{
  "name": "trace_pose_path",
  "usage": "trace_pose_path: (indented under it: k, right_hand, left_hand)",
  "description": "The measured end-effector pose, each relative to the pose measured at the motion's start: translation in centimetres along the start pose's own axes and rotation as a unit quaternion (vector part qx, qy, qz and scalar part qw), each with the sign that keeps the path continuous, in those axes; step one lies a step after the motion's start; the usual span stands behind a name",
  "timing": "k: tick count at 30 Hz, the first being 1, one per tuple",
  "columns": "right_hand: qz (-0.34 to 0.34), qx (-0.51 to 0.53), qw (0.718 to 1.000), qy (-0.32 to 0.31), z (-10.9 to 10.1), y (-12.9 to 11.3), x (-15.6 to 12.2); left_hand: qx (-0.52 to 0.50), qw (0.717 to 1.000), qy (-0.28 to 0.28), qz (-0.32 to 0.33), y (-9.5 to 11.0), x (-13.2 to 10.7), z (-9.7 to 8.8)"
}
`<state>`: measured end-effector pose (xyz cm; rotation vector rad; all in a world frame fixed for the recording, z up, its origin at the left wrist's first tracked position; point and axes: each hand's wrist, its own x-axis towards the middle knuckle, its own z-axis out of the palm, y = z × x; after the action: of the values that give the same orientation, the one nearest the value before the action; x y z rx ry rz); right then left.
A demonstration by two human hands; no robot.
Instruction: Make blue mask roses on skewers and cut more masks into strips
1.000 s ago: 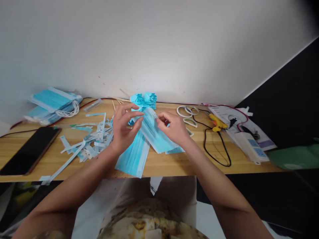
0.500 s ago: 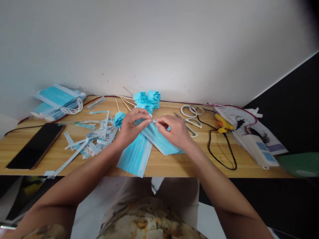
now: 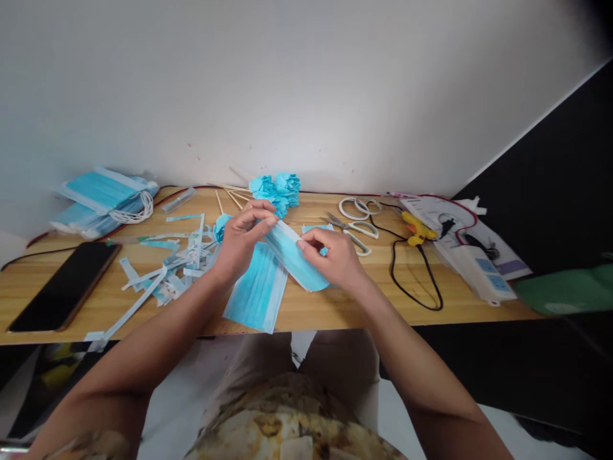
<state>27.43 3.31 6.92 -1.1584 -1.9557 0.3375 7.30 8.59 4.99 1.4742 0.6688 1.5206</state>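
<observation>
Both my hands hold one blue face mask [image 3: 294,255] above the wooden table [image 3: 335,300]. My left hand [image 3: 242,239] pinches its far end between thumb and fingers. My right hand [image 3: 335,255] grips its long edge nearer to me, fingers closed. Another blue mask [image 3: 256,294] lies flat under my left wrist, reaching the table's front edge. Blue mask-fabric flowers on wooden sticks [image 3: 278,186] lie just beyond my hands by the wall.
Cut mask strips [image 3: 163,268] litter the left. A black phone [image 3: 64,284] lies far left, a stack of masks [image 3: 103,198] at back left. Scissors [image 3: 352,227], a yellow glue gun [image 3: 416,230] with black cord and a power strip [image 3: 481,271] lie to the right.
My right hand has slid down along the mask's edge toward me, and the mask now stretches slanted between the two hands. The scissors' blades are now uncovered.
</observation>
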Motion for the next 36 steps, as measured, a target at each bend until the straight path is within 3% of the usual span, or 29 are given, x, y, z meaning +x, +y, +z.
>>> trace_pose_path:
  k: [9, 21, 27, 31, 36]
  right_hand:
    - [0.055, 0.034, 0.998, 0.015, 0.2, -0.3, -1.4]
    - [0.097, 0.095, 0.991, 0.006, 0.7, -1.3, -1.8]
    - [0.126, 0.142, 0.982, -0.009, 0.6, -2.2, -1.8]
    - [0.114, 0.118, 0.986, 0.026, 0.6, -2.6, -1.9]
    - [0.113, 0.107, 0.987, 0.035, 0.9, -2.3, -2.0]
  left_hand:
    - [-0.092, 0.994, 0.046, -0.018, 0.6, 1.5, -0.5]
    - [-0.082, 0.996, -0.019, -0.034, 3.0, 1.8, 0.1]
    - [-0.118, 0.988, -0.034, -0.094, 4.3, 1.7, 1.3]
    - [-0.159, 0.974, -0.046, -0.156, 4.1, 1.0, 1.9]
    - [-0.121, 0.978, -0.042, -0.164, 3.3, 0.3, 2.4]
